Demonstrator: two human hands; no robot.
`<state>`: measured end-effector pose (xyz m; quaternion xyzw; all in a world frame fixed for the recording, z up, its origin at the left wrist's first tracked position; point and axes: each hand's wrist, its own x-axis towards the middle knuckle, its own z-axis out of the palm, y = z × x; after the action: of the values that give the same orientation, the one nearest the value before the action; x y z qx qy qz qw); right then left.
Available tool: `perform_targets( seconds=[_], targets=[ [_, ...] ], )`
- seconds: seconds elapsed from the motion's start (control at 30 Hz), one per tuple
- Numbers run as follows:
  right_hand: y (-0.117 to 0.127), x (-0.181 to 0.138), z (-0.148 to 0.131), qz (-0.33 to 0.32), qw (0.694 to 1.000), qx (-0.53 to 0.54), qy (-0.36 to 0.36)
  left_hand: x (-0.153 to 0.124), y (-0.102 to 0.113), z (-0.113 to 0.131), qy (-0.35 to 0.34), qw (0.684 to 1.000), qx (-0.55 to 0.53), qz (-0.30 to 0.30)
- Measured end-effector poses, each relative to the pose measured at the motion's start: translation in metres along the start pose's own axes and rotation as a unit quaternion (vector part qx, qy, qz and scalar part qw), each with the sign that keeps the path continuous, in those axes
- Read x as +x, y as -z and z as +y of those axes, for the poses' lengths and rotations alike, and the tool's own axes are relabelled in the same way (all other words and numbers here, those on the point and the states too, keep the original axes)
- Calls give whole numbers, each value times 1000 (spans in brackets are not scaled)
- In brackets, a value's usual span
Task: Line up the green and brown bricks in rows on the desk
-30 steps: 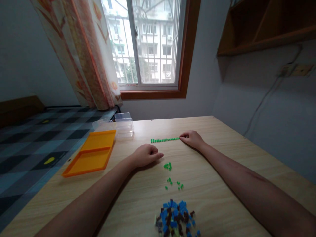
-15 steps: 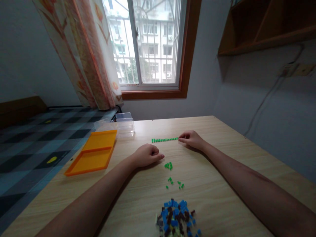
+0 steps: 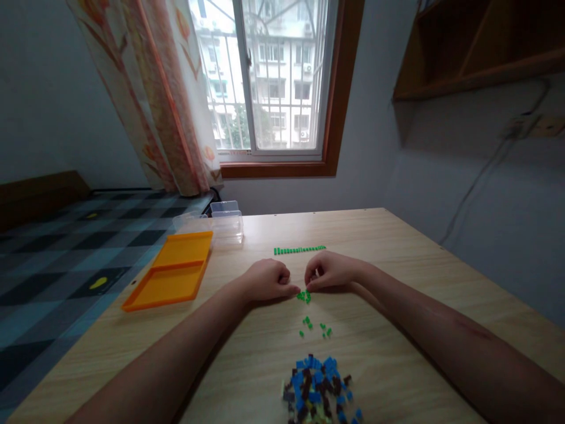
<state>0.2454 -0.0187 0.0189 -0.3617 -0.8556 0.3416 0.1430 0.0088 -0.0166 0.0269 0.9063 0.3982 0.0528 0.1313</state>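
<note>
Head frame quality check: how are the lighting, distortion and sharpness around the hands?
Head view: the window backlights the room, leaving the table dim; head view again, wide-lens stretch tilts the shelf; left hand and right hand read clearly, but the green pieces between them blur together.

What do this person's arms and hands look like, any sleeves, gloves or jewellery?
The left arm and right arm are bare as far up as the view reaches, with no sleeves. The left hand and right hand wear no gloves. No ring, watch or bracelet shows.
</note>
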Motion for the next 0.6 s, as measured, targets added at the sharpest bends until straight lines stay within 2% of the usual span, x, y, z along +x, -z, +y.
perform_targets(
  seconds=[0.17,0.37,0.43,0.6],
  targets=[
    [-4,3,5,-8,1000,2,24,0,0,0,-4,1000,-9,6],
    [0,5,14,-3,1000,-12,12,0,1,-1,-8,1000,-22,15],
    [0,5,16,23,999,-24,-1,0,1,-2,-8,1000,-21,15],
    [1,7,18,145,987,-66,-17,0,-2,-5,-14,1000,-16,17]
  ],
)
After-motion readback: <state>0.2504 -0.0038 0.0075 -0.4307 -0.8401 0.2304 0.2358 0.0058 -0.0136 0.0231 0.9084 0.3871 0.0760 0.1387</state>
